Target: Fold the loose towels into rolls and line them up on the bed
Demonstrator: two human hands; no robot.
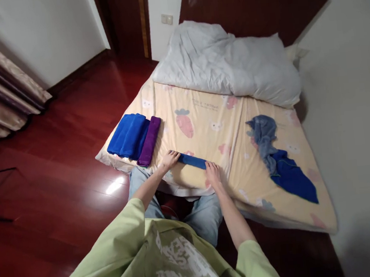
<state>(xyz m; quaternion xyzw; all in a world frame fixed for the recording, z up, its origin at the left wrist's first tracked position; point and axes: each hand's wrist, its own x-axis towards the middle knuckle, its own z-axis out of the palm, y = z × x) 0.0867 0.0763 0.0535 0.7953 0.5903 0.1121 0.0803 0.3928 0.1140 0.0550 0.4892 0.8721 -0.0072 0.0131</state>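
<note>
In the head view, taking the narrow folded blue cloth point(192, 160) as the clock's centre, it lay near the front edge of the bed point(200, 130). The left hand point(170, 159) grasped its end at nine o'clock, and the right hand point(213, 172) grasped the other end toward four, fingers curled over the fabric. At ten o'clock lay a folded purple cloth point(150, 141), with a blue cloth stack point(125, 136) just beyond. Around three sprawled a crumpled grey-blue cloth point(265, 134), touching a loose blue cloth point(293, 178). Grey-white bedding point(226, 63) was heaped at one.
</note>
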